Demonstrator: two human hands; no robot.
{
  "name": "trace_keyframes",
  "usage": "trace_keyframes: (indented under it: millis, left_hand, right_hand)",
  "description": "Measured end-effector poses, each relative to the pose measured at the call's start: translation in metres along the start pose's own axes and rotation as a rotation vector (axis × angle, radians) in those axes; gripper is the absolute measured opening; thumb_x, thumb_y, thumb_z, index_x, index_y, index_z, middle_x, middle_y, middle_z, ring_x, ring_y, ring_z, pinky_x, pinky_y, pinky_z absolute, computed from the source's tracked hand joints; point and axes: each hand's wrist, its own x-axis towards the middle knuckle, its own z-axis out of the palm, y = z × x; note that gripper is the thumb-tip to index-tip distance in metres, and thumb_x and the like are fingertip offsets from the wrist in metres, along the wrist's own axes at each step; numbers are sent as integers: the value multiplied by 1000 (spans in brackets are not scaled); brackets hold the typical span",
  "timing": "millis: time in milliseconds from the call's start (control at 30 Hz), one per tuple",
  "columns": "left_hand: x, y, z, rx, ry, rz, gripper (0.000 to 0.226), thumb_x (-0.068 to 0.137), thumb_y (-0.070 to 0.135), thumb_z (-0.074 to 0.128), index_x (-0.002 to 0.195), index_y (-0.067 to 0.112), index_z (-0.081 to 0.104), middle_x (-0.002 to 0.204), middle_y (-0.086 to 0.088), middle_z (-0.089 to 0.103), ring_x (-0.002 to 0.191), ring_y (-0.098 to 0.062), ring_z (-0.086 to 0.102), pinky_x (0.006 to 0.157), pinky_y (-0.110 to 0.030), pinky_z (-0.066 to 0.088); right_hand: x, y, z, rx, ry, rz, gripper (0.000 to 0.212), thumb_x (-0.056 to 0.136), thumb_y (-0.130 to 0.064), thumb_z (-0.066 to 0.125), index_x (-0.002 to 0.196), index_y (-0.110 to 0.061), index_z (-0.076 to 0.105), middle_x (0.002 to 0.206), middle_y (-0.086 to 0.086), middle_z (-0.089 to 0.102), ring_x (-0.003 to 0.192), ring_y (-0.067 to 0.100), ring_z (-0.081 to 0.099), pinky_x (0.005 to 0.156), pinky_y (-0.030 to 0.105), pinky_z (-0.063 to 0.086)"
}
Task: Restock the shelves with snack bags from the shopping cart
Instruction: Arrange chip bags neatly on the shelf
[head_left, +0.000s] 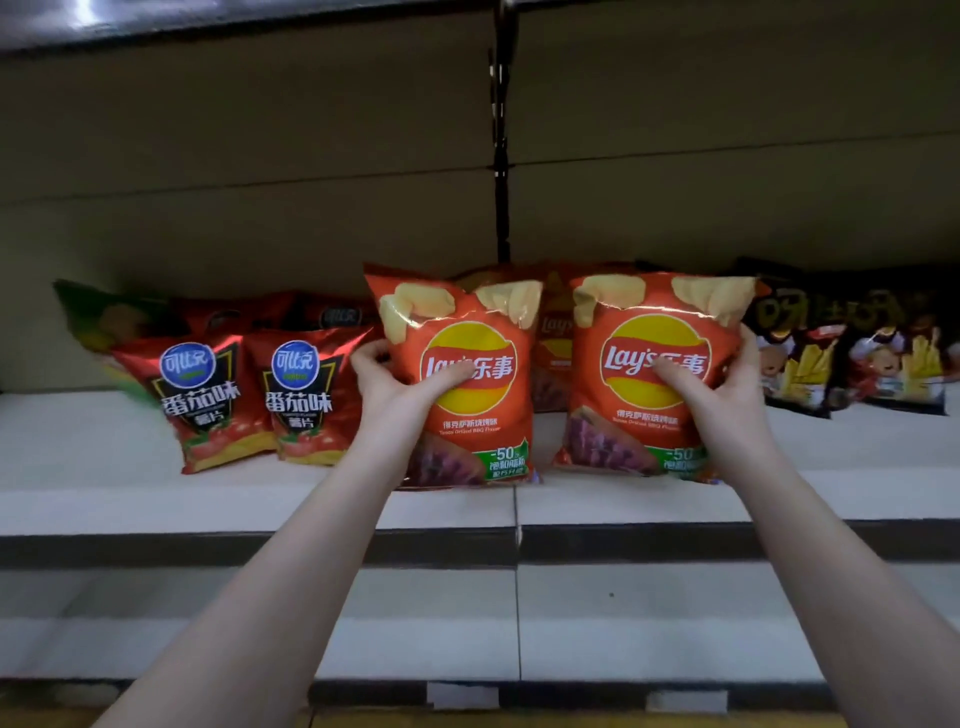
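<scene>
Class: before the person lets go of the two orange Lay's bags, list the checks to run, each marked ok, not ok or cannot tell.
1. Left hand grips left Lay's bag: ok.
2. Right hand grips right Lay's bag: ok.
3. Both bags upright, labels forward: ok.
4. Bag bottoms resting on shelf: cannot tell.
5. Gap between the two bags: ok.
6. Left bag clear of red tomato bags: cannot tell.

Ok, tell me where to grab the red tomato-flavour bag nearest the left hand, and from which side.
Grip the red tomato bag by its top corners, coming from the front. It stands upright facing out, another bag crowds one side and the left hand the other, leaving only the top free.
</scene>
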Motion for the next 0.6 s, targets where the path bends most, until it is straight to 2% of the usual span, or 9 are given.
trace_keyframes:
  millis: [100, 233, 333, 400, 600]
  left_hand:
    - [4, -2, 12, 55, -16, 69, 79, 66, 29, 86, 123, 26, 31, 124, -6, 52, 100, -22, 62, 82, -38, 55]
    - [15, -15, 26, 139, 43, 63, 76, 73, 34, 81, 132, 18, 35, 123, -7, 56, 105, -25, 61, 92, -46, 52]
    - [24, -24, 28, 277, 116, 42, 77, 69, 48, 80, 130, 23, 39, 124, -11, 55, 112, -31, 56, 95, -52, 49]
    - [29, -26, 29, 278, 135, 18, 78, 67, 52, 79, 129, 22, 40, 122, -11, 56, 113, -33, 55, 95, -53, 49]
    - [48, -31, 29, 224, 184, -57, 65, 86, 28, 70, 135, 7, 34, 129, -16, 54, 114, -37, 56, 95, -50, 48]
  right_hand:
    - [11, 1, -5, -19, 35, 8, 83, 77, -30, 75, 142, -25, 24, 129, -2, 44, 108, 19, 52, 86, 37, 47]
    - [21, 8, 7, -22, 28, 19, 82, 74, -33, 76, 140, -27, 27, 127, -3, 45, 108, 19, 52, 87, 38, 49]
    - [31, 15, 22, -25, -6, 72, 82, 73, -32, 78, 140, -25, 31, 126, -2, 47, 108, 20, 52, 90, 40, 50]
    - [38, 20, 31, -43, -43, 109, 83, 73, -33, 78, 141, -22, 33, 132, 3, 50, 110, 24, 54, 91, 42, 50]
    - [48, 35, 48, -174, -124, 71, 78, 78, -26, 75, 143, -17, 31, 135, 8, 49, 118, 27, 52, 91, 38, 47]
